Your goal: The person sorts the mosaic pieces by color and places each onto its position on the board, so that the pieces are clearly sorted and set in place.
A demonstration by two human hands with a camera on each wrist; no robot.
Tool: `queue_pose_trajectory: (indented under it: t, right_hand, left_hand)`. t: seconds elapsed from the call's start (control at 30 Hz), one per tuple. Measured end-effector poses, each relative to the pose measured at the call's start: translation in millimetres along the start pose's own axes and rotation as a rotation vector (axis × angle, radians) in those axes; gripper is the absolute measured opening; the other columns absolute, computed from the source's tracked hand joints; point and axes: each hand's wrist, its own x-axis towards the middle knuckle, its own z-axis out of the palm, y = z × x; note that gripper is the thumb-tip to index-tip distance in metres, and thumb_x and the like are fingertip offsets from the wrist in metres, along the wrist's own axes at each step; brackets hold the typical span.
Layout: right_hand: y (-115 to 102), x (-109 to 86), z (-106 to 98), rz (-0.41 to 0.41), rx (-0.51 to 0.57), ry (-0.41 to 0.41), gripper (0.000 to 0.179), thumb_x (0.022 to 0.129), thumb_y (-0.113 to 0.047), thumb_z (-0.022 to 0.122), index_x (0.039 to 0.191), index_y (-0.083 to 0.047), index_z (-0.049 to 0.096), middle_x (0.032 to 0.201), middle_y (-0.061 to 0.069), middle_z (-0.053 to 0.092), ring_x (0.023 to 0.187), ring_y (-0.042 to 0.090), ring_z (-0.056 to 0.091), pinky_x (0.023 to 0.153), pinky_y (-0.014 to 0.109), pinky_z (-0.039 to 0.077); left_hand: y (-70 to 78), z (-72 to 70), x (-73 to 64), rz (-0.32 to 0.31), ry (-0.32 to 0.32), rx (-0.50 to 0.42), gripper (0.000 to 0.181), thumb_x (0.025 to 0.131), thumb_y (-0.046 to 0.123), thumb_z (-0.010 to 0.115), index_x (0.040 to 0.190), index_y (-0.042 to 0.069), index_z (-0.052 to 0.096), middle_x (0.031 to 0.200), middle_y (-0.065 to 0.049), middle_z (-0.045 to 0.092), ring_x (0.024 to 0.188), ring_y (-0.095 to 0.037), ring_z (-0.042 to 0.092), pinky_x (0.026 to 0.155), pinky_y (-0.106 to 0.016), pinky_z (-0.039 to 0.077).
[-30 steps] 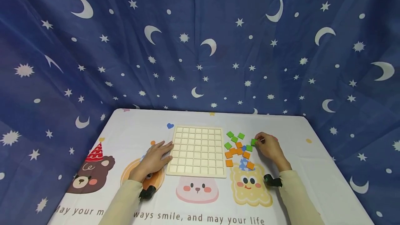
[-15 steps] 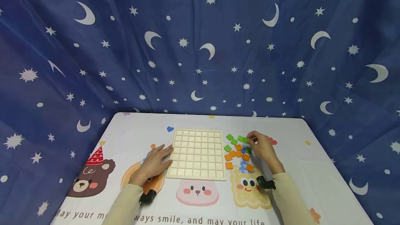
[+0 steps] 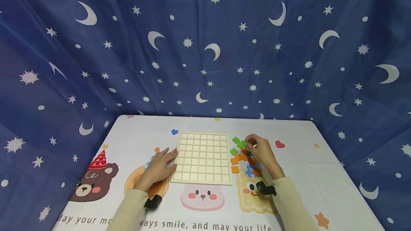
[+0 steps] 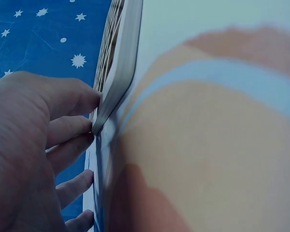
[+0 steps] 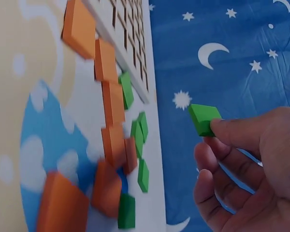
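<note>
A pale wooden grid board with rows of square cells lies flat on the table. My left hand rests at its left edge, fingers loosely spread. In the left wrist view, thumb and fingertips touch the board's side. My right hand, right of the board, pinches a green square tile between thumb and fingertips. That tile is raised above loose green tiles and orange tiles. Part of the pile is hidden behind the right hand in the head view.
A white tablecloth with printed cartoon figures and lettering covers the table. Behind and at both sides hangs a blue curtain with moons and stars. Black wrist cameras sit on both sleeves.
My right hand has moved left over the tile pile toward the board, carrying the green tile. The left hand has stayed at the board's edge. The head view has shifted slightly.
</note>
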Motion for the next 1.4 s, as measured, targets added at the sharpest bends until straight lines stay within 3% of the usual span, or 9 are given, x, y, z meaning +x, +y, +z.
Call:
queue_pose_trajectory:
  t: [0.4,0.7,0.97,1.13,1.4]
  right_hand:
    - [-23.6,0.9,19.9,0.004,0.166,-0.029,0.013,0.092,-0.012,0.069,0.105,-0.011,0.069,0.097,0.006,0.071,0.094,0.023,0.067,0.084,0.039,0.055]
    - [-40.5,2.1,32.7,0.021,0.261,-0.055,0.011,0.092,-0.014,0.07,0.103,-0.013,0.071,0.096,0.005,0.07,0.092,0.021,0.066,0.074,0.028,0.052]
    - [-48.5,5.2,47.4,0.082,0.459,-0.123,0.013,0.093,-0.011,0.066,0.105,-0.009,0.067,0.093,0.011,0.068,0.085,0.039,0.067,0.068,0.047,0.058]
    - [-55.7,4.4,54.1,0.086,0.472,-0.141,0.012,0.093,-0.009,0.066,0.104,-0.009,0.068,0.091,0.009,0.068,0.085,0.038,0.068,0.069,0.046,0.058]
    - [-68.7,3.5,64.9,0.058,0.515,-0.161,0.014,0.091,-0.005,0.067,0.105,-0.007,0.068,0.091,0.011,0.068,0.083,0.036,0.068,0.068,0.046,0.058]
  left_hand:
    - [-7.9,-0.3,-2.2,0.071,0.019,-0.034,0.051,0.098,0.023,0.06,0.145,0.008,0.049,0.154,-0.008,0.044,0.146,-0.042,0.029,0.113,-0.07,0.019]
    - [-11.5,0.7,-0.4,0.082,0.009,-0.075,0.049,0.099,0.02,0.057,0.146,0.008,0.048,0.155,-0.008,0.042,0.148,-0.041,0.026,0.114,-0.07,0.016]
    - [-11.6,0.5,-2.3,0.086,0.014,-0.083,0.049,0.099,0.021,0.058,0.146,0.009,0.048,0.155,-0.007,0.043,0.147,-0.041,0.027,0.114,-0.07,0.016]
    - [-9.2,0.7,-3.6,0.053,-0.015,-0.094,0.05,0.099,0.023,0.059,0.146,0.011,0.048,0.155,-0.006,0.043,0.149,-0.04,0.024,0.115,-0.071,0.014]
    - [-8.3,1.0,-5.0,0.05,-0.005,-0.09,0.05,0.098,0.024,0.06,0.145,0.011,0.05,0.154,-0.006,0.044,0.148,-0.04,0.025,0.115,-0.07,0.014]
